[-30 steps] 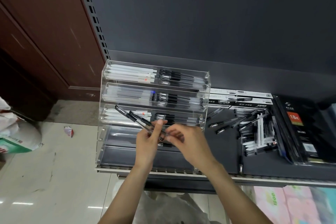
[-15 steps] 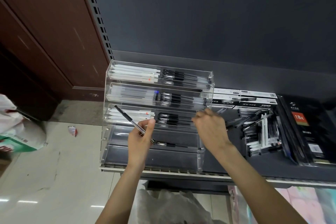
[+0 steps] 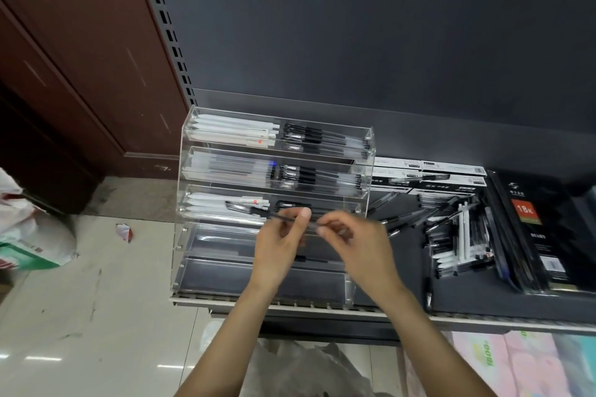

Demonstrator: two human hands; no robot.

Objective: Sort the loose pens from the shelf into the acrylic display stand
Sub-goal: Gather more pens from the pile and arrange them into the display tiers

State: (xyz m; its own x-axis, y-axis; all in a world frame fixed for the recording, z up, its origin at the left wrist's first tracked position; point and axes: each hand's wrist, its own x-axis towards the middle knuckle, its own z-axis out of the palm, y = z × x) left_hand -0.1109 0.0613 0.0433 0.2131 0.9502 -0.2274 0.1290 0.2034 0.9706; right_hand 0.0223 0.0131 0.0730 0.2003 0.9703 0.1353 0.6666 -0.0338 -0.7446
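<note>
Shelf (image 3: 483, 309), dark, carrying the clear stand (image 3: 190, 235) at its left end and a heap of loose pens (image 3: 451, 229) to the right, beside white boxes (image 3: 429, 171) and a black notebook pack (image 3: 532, 229). The stand has five stepped tiers: the upper three hold white pens on the left and black-grip pens on the right; the fourth holds one pen, partly hidden; the lowest appears bare. In front of the third and fourth tiers, the left hand (image 3: 277, 251) pinches a black pen (image 3: 258, 211) near its middle, cap end pointing left. The right hand (image 3: 358, 245) meets it with thumb and forefinger curled at the pen's right end; whether it grips that end or a second pen cannot be told. To seat it well: keep the pen level, parallel to the tier, caps matching its neighbours, lower it behind the front lip, then release.
</note>
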